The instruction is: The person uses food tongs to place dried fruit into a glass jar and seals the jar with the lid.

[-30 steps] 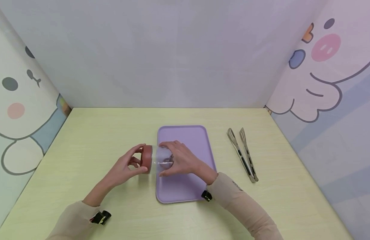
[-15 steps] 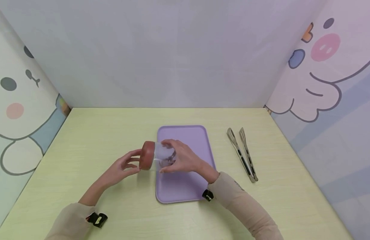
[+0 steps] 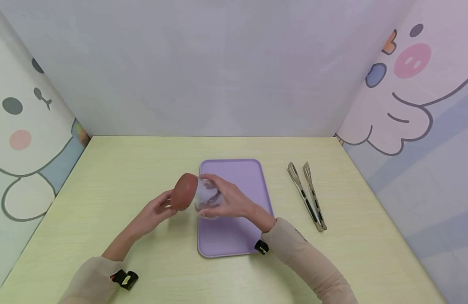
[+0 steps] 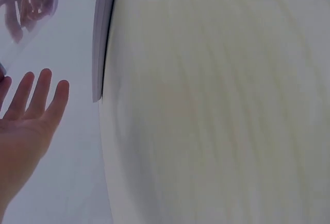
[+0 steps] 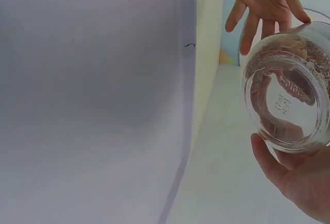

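Note:
A clear jar (image 3: 208, 195) with a reddish-brown lid (image 3: 184, 192) is raised and tilted over the tray's left edge, its lid facing up and left. My right hand (image 3: 234, 198) grips the jar's body, thumb on the near side and fingers on the far side. Beside the lid is my left hand (image 3: 152, 215), fingertips right at its lower left edge. In the left wrist view the fingers of this hand (image 4: 28, 126) are spread and fairly straight. Through the jar's base (image 5: 282, 103) in the right wrist view, brownish contents show, their kind unclear.
A purple tray (image 3: 235, 236) lies on the pale yellow table (image 3: 135, 169) under the right hand. To its right are metal tongs (image 3: 307, 196) with black grip strips, their arms spread. A grey wall (image 3: 218, 84) stands behind, with cartoon-printed panels at both sides.
The jar has tilted so its lid points further up and shows more of its top. My left hand has loosened from its grip around the lid and drawn slightly left.

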The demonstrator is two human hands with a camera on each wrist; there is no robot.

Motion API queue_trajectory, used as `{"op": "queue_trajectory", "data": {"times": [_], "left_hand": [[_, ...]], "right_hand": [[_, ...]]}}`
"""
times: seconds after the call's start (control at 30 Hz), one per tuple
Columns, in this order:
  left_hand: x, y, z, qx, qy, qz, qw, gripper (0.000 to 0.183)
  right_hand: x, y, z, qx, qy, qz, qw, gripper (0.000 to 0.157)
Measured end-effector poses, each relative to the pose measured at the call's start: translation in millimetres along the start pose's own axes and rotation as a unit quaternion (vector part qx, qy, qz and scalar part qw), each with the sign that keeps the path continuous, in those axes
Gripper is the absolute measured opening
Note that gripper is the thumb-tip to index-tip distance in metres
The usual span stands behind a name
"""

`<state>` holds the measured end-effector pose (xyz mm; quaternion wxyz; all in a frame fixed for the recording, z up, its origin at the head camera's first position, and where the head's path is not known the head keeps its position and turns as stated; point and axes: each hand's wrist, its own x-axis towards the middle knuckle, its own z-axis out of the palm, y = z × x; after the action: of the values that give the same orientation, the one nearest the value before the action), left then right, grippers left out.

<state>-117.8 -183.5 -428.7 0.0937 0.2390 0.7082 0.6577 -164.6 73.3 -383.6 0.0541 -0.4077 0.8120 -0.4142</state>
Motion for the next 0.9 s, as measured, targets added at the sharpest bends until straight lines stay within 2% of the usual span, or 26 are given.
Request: {"op": "queue_trajectory", "data": {"times": [0.13,0.23,0.33,0.47,0.5,0.7,0.9], "left_hand": [[2.0,2.8,3.2,-0.064,-0.005,0.026,0.9976,0.048],[4.7,4.3,5.5,-0.107,-0.011,0.044,0.9932,0.048],[5.6,6.2,7.0,-0.108,0.001,0.057,0.9925,0.048],[3.6,8.3,7.2,-0.076,0.023,0.059,0.9951,0.049],[3.1,9.0,7.0,-0.065,0.028,0.056,0.996,0.05],[0.3,19.2,1.4,0.038,0.047,0.024,0.9979,0.053],[-0.9,34.1,-11.5,0.094,0.012,0.012,0.9955,0.054]], "right_hand": [[1,-2,2.5,0.065,-0.017,0.008,0.998,0.082],[2,-3,5.9,0.135,-0.018,0.004,0.991,0.082],[2,-4,7.6,0.121,0.002,-0.005,0.993,0.079],[2,-6,6.4,0.028,0.032,-0.005,0.999,0.067],[2,-6,6.2,0.021,0.034,-0.007,0.999,0.064],[2,-6,6.2,0.05,0.035,-0.01,0.998,0.062],[3,-19,3.7,0.11,0.015,-0.02,0.994,0.065]]}}
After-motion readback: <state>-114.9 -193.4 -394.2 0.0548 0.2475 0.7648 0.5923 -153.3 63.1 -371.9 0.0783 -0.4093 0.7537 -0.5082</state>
